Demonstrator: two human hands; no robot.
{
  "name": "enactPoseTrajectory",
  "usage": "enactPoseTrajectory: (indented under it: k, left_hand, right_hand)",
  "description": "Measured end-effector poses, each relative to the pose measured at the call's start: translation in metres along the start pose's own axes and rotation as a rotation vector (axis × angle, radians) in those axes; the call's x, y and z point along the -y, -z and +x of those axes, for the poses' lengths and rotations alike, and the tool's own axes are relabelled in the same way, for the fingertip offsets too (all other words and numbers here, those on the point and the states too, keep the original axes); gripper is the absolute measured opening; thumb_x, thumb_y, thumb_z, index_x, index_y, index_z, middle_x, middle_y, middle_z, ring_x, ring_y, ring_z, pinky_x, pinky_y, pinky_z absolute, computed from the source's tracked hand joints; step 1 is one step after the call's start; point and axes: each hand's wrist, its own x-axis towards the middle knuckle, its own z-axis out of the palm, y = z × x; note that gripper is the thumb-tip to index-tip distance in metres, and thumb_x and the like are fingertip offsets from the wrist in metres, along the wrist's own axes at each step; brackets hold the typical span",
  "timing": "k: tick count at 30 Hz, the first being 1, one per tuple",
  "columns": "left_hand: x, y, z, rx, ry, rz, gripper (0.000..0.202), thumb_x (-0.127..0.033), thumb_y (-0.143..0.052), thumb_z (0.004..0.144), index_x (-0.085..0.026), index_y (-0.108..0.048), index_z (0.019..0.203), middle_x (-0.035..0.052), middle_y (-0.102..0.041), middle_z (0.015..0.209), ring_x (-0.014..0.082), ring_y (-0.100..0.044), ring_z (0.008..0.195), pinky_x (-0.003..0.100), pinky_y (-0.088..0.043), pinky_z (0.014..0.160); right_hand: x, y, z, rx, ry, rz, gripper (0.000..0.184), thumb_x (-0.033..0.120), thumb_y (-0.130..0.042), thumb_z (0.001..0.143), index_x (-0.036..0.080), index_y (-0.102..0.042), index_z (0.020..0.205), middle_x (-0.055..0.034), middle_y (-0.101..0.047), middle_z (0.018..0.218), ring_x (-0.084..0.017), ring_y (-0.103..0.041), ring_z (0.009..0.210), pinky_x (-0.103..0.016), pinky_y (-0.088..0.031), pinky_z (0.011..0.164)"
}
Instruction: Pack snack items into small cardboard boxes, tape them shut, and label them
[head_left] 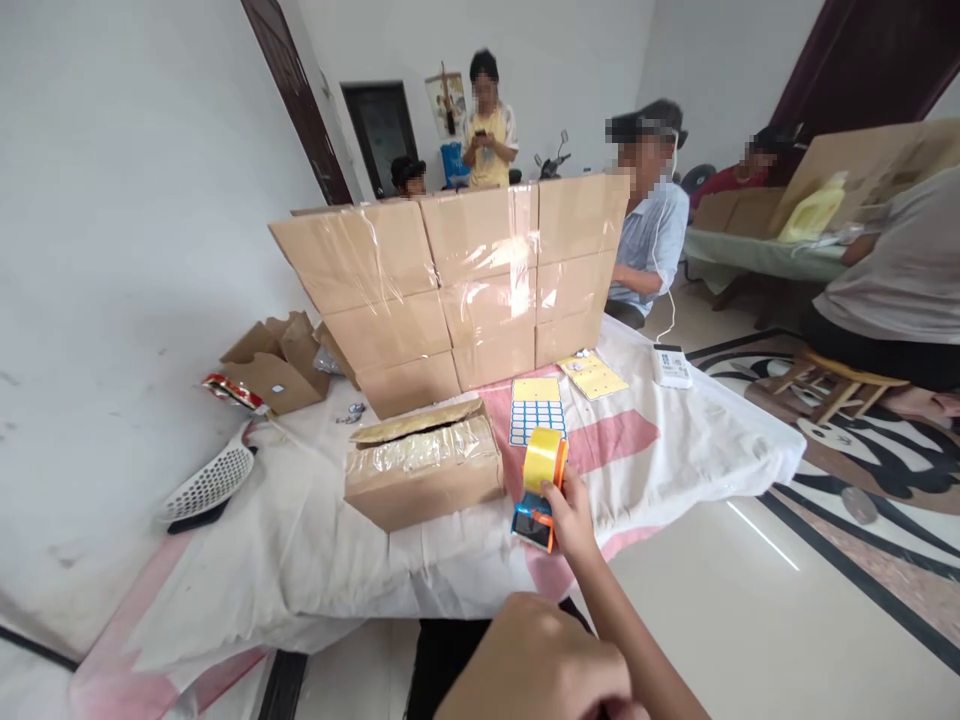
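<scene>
My right hand point(571, 515) reaches forward over the table edge and is closed on the handle of an orange and blue tape dispenser point(537, 505) that carries a roll of yellowish tape point(541, 458). The dispenser stands on the white cloth just right of a taped cardboard box point(424, 463) lying on its side. A rounded skin-coloured shape point(536, 660) at the bottom edge, close to the camera, may be my left hand; no fingers show on it.
A wall of stacked taped boxes point(457, 290) stands at the back of the table. In front of it lie sticker sheets point(537, 408), and an open carton point(274, 365) and white scoop point(210, 483) sit left. Several people are behind and right.
</scene>
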Motion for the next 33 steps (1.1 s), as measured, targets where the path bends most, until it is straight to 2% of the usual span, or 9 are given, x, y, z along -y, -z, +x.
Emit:
enactPoseTrajectory:
  k: [2,4,9,13,18,23,28,31,33]
  left_hand:
    - [0.014,0.011,0.011,0.071,0.105,-0.017,0.022,-0.033,-0.062,0.092,-0.028,-0.066,0.071,-0.0031,-0.063,0.06,0.0141,-0.057,0.053,0.029,-0.041,0.053]
    - [0.032,0.023,0.018,0.114,0.244,0.005,0.025,-0.03,-0.059,0.092,-0.028,-0.063,0.067,-0.0045,-0.061,0.057,0.0142,-0.056,0.052,0.03,-0.034,0.053]
    - [0.079,0.039,0.016,0.0,0.572,0.064,0.027,-0.036,-0.046,0.099,-0.025,-0.063,0.081,-0.0039,-0.061,0.062,0.0153,-0.055,0.06,0.03,-0.031,0.061]
    - [0.105,0.024,0.019,-0.069,0.643,-0.116,0.03,-0.044,-0.048,0.099,-0.027,-0.067,0.112,-0.0049,-0.059,0.065,0.0154,-0.055,0.062,0.028,-0.033,0.062]
    - [0.125,-0.003,0.035,-0.189,0.62,-0.294,0.036,-0.049,-0.055,0.095,-0.024,-0.074,0.112,-0.0053,-0.046,0.06,0.0131,-0.046,0.058,0.027,-0.033,0.061]
    - [0.128,-0.019,0.043,-0.323,0.587,-0.577,0.032,-0.047,-0.065,0.089,-0.019,-0.08,0.096,-0.0048,-0.039,0.059,0.0105,-0.03,0.056,0.027,-0.025,0.057]
    - [0.112,-0.018,0.046,-0.502,0.564,-0.728,0.026,-0.042,-0.069,0.087,-0.019,-0.08,0.081,-0.0048,-0.032,0.062,0.0102,-0.029,0.059,0.028,-0.024,0.059]
    - [0.101,-0.015,0.047,-0.538,0.566,-0.712,0.025,-0.04,-0.071,0.086,-0.019,-0.079,0.076,-0.0047,-0.032,0.064,0.01,-0.032,0.06,0.027,-0.026,0.059]
    - [0.096,-0.015,0.046,-0.507,0.593,-0.707,0.026,-0.041,-0.07,0.086,-0.018,-0.077,0.074,-0.0043,-0.033,0.064,0.0101,-0.033,0.061,0.027,-0.027,0.058]
  right_hand:
    - [0.002,0.0,0.0,-0.001,0.003,-0.015,0.021,0.037,-0.059,0.08,0.018,-0.064,0.087,-0.0008,-0.064,0.074,-0.017,-0.057,0.066,-0.028,-0.047,0.062]
    - [0.003,0.001,0.0,0.002,0.01,-0.033,0.019,0.037,-0.059,0.081,0.018,-0.063,0.086,0.0001,-0.062,0.071,-0.016,-0.056,0.064,-0.027,-0.046,0.06]
    - [0.003,0.002,0.001,0.086,0.023,-0.063,0.019,0.036,-0.058,0.086,0.018,-0.062,0.091,0.0,-0.062,0.072,-0.016,-0.055,0.063,-0.027,-0.045,0.059]
    - [0.003,0.002,0.004,0.169,0.084,-0.136,0.019,0.036,-0.056,0.09,0.018,-0.061,0.086,0.0,-0.059,0.071,-0.015,-0.054,0.061,-0.027,-0.042,0.057]
    - [0.007,0.001,0.006,0.262,0.133,-0.182,0.032,0.046,-0.049,0.1,0.019,-0.06,0.087,-0.001,-0.058,0.073,-0.016,-0.053,0.064,-0.028,-0.042,0.059]
    - [0.009,-0.002,0.004,0.246,0.169,-0.218,0.044,0.045,-0.03,0.108,0.019,-0.06,0.088,-0.0036,-0.06,0.08,-0.016,-0.054,0.067,-0.029,-0.042,0.062]
    - [0.007,-0.004,0.0,0.204,0.229,-0.342,0.042,0.041,-0.031,0.108,0.019,-0.055,0.082,-0.0027,-0.057,0.075,-0.016,-0.053,0.066,-0.029,-0.039,0.061]
    - [0.007,-0.005,-0.002,0.131,0.286,-0.407,0.041,0.039,-0.03,0.108,0.02,-0.051,0.078,-0.0028,-0.057,0.073,-0.016,-0.053,0.066,-0.029,-0.038,0.06]
    - [0.008,-0.005,-0.002,0.076,0.29,-0.431,0.042,0.04,-0.029,0.108,0.021,-0.049,0.076,-0.0017,-0.054,0.069,-0.016,-0.051,0.062,-0.028,-0.036,0.057]
